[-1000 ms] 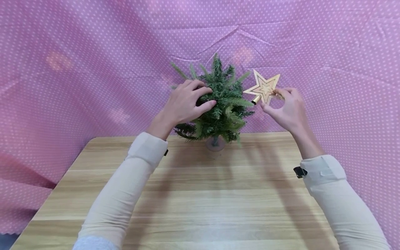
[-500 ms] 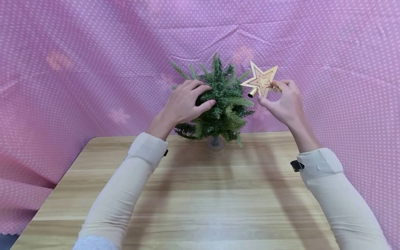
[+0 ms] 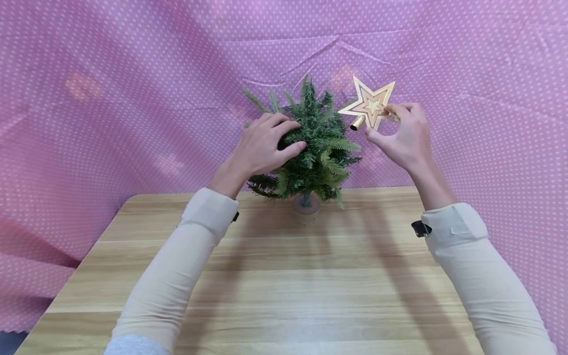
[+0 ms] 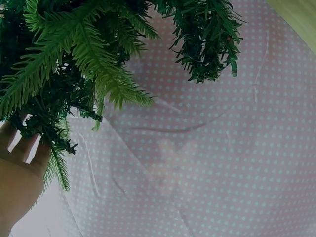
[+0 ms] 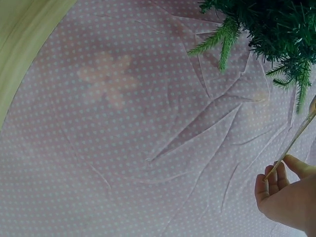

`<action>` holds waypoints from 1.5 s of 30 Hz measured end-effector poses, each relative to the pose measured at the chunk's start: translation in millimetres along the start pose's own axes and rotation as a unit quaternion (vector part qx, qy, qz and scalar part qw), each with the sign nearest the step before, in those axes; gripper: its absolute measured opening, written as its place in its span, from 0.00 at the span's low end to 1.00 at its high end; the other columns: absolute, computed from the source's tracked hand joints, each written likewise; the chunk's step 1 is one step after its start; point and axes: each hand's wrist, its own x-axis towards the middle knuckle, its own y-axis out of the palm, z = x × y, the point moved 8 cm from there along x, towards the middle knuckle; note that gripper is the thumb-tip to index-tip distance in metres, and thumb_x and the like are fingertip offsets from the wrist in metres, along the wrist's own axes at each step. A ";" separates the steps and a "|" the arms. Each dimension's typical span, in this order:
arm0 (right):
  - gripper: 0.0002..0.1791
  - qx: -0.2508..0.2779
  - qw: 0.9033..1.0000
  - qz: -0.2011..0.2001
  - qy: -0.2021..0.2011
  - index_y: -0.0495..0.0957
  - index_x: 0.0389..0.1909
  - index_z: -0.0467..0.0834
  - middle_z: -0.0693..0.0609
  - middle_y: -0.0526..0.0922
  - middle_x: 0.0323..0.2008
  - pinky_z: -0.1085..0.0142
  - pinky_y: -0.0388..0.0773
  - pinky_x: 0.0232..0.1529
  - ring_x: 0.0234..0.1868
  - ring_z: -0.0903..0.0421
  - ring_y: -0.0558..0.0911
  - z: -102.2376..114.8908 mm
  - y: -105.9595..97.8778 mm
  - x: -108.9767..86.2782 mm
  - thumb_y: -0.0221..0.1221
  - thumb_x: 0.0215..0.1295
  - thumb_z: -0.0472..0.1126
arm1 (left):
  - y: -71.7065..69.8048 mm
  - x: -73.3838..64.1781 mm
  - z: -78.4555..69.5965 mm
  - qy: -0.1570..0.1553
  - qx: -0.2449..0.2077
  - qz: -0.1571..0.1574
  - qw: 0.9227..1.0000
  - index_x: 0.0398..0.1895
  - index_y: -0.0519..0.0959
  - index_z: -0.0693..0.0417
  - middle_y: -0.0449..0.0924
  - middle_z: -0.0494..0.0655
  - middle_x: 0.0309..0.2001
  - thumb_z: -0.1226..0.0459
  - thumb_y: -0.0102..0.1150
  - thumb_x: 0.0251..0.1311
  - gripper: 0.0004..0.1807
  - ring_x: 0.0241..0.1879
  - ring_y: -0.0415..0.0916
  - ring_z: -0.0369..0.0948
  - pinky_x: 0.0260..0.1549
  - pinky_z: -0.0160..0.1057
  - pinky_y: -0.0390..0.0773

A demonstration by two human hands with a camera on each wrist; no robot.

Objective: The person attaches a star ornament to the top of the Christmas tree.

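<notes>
A small green artificial Christmas tree [image 3: 326, 158] stands upright at the back of the table. My left hand [image 3: 264, 145] grips its left side, with thumb and fingers curved about the branches and some fingertips hidden in the foliage. In the left wrist view, that hand's fingers [image 4: 42, 153] reach in among the needles. To the right of the tree, my right hand [image 3: 410, 140] pinches a gold star tree topper [image 3: 372, 104] by its right side. The star's short tube, with a dark opening, points down and left. In the right wrist view, the star [image 5: 291, 148] appears edge-on.
The tree's pale round base [image 3: 306, 203] rests on the wood-grain table [image 3: 310, 286] near its back edge. Pink dotted cloth [image 3: 155, 74] hangs behind the table and along its sides. Each wrist wears a black strap [image 3: 420, 228] near a rolled sleeve cuff.
My right hand has raised the star topper and shifted it slightly left, up to about the height of the treetop. The left hand and the tree stay in place.
</notes>
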 end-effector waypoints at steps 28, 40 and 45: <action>0.43 -0.004 1.000 -0.005 0.023 0.73 0.67 0.36 0.40 0.69 0.63 0.52 0.65 0.65 0.62 0.45 0.68 17.8 7.7 19.2 0.70 0.57 0.58 | -0.5 -1.4 2.2 0.000 -0.007 0.000 1.000 0.68 0.77 0.45 0.72 0.49 0.68 0.37 0.47 0.70 0.33 0.68 0.66 0.50 0.64 0.57 0.66; 0.41 0.000 1.000 -0.005 0.026 0.74 0.66 0.38 0.42 0.69 0.64 0.54 0.66 0.65 0.62 0.47 0.68 29.1 12.6 30.1 0.69 0.57 0.58 | -0.5 0.2 2.2 -0.001 -0.010 0.005 1.000 0.66 0.78 0.46 0.73 0.48 0.66 0.37 0.47 0.70 0.33 0.67 0.66 0.49 0.65 0.56 0.66; 0.39 -0.002 1.000 -0.009 0.027 0.75 0.66 0.40 0.44 0.70 0.63 0.55 0.67 0.63 0.61 0.49 0.69 32.8 12.2 33.6 0.69 0.58 0.58 | -0.6 1.4 2.2 -0.002 -0.009 0.009 1.000 0.66 0.78 0.45 0.73 0.48 0.67 0.36 0.46 0.70 0.33 0.67 0.66 0.49 0.65 0.56 0.66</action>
